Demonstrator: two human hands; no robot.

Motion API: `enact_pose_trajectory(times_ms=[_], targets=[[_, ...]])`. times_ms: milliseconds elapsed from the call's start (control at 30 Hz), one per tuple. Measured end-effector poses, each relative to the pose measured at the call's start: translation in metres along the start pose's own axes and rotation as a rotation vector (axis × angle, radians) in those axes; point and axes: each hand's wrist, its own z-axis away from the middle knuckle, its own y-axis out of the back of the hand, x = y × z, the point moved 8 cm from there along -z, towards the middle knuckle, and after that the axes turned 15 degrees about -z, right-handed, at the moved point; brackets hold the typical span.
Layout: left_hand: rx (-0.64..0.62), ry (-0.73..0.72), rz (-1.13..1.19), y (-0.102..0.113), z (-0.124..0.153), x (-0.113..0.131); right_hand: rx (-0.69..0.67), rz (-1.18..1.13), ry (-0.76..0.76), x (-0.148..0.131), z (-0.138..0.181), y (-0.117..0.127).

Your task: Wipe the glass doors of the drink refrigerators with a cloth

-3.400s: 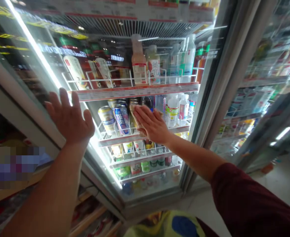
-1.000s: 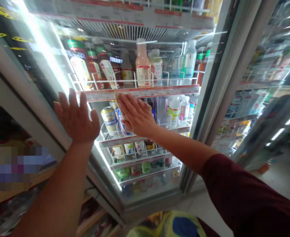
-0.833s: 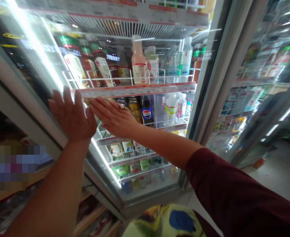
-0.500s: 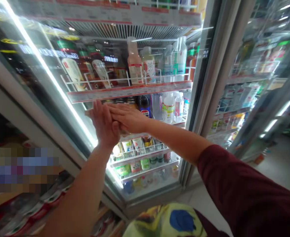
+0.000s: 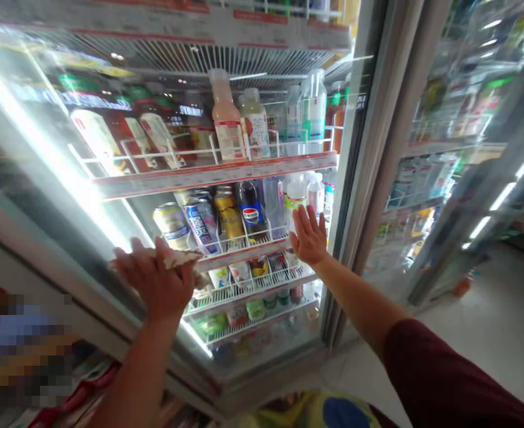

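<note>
My left hand point(image 5: 157, 279) is at the left side of a glass cooler door, with a crumpled beige cloth point(image 5: 182, 259) caught between its palm and the glass. The cloth's edge sticks out beside the thumb; the rest is hidden under the hand. Farther right, my right hand point(image 5: 310, 236) lies against the glass with fingers stretched out and nothing in it. Behind the door, between the hands, stand a dark cola bottle point(image 5: 251, 208), a gold can point(image 5: 229, 214) and a blue can point(image 5: 203, 223). A bottle with a green label point(image 5: 294, 189) is partly covered by my right fingers.
A metal door frame point(image 5: 369, 178) runs down the right side, with another glass-fronted cooler point(image 5: 449, 142) beyond it. Drink bottles stand on an upper shelf point(image 5: 217, 175). Packed goods point(image 5: 74, 392) sit at lower left. Pale floor point(image 5: 489, 345) shows at lower right.
My hands were together, the right over the left; now they are apart. The left moved down and left with the cloth, the right moved right onto the glass.
</note>
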Motion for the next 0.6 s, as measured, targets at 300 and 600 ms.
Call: enact_pose_trajectory(times_ms=[300, 600], targets=[[0.386, 0.046, 0.020, 0.018, -0.015, -0.044, 0.004, 0.017, 0.006, 0.003, 0.002, 0.000], [-0.185, 0.102, 0.060, -0.033, 0.051, -0.041, 0.016, -0.002, -0.009, 0.004, 0.002, 0.002]])
